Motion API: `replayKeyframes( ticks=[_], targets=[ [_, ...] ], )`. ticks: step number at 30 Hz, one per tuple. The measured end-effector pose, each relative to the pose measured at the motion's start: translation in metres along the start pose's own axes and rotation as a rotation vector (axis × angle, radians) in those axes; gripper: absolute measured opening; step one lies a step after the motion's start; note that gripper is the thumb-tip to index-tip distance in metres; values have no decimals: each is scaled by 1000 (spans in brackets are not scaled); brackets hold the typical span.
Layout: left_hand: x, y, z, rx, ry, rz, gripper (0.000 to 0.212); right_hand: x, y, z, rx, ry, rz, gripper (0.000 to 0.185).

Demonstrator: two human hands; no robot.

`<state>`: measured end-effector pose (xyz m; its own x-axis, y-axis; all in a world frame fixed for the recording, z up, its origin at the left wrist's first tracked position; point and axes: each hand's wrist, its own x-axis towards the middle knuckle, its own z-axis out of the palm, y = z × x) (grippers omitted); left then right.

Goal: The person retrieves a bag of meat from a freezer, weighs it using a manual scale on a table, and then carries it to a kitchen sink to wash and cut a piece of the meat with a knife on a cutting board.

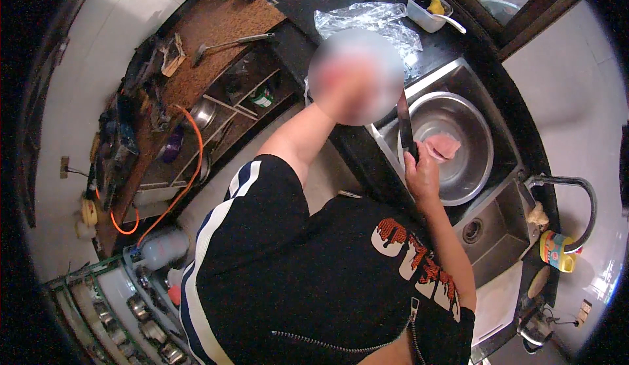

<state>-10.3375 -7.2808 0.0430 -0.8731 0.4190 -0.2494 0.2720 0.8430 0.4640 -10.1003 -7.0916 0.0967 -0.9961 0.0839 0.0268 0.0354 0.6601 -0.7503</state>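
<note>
My right hand point(422, 176) is closed around the handle of a long-bladed knife point(404, 119) over the near rim of a round steel basin point(484, 168). The blade points away from me and its far end reaches the blurred patch. A piece of pale pink raw meat point(443, 147) lies in the basin, just right of that hand. My left hand point(358, 87) is within the blurred patch on the counter, over something reddish; its fingers and what they touch cannot be made out. Crumpled clear plastic film point(363, 18) lies just beyond.
The basin stands in a steel sink point(511, 139); a second bowl with a drain point(472, 231) and a curved faucet point(585, 188) are at the right. A plastic container with a white spoon point(427, 11) stands beyond. A ladle point(231, 43) lies on the brown counter point(221, 16) at the left.
</note>
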Motion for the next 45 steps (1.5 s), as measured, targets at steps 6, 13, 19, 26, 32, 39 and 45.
replayKeyframes(
  ticks=[6,13,19,26,32,39,45],
  targets=[
    [8,18,9,51,184,-262,32,-3,11,1,-30,24,-10,33],
    [45,-7,48,128,250,-231,26,-6,7,-2,-44,58,-6,33],
    [36,0,28,223,110,-134,24,-6,7,-3,3,63,20,33],
    [9,-8,7,142,234,-174,25,-13,3,-4,-49,112,7,34],
    [-12,8,-12,173,200,-177,25,-11,32,-4,148,9,199,34],
    [-50,15,10,312,645,140,23,-19,28,-36,978,-269,614,21],
    [-102,124,-6,225,688,488,24,-58,61,-68,977,-77,682,23]
  ],
)
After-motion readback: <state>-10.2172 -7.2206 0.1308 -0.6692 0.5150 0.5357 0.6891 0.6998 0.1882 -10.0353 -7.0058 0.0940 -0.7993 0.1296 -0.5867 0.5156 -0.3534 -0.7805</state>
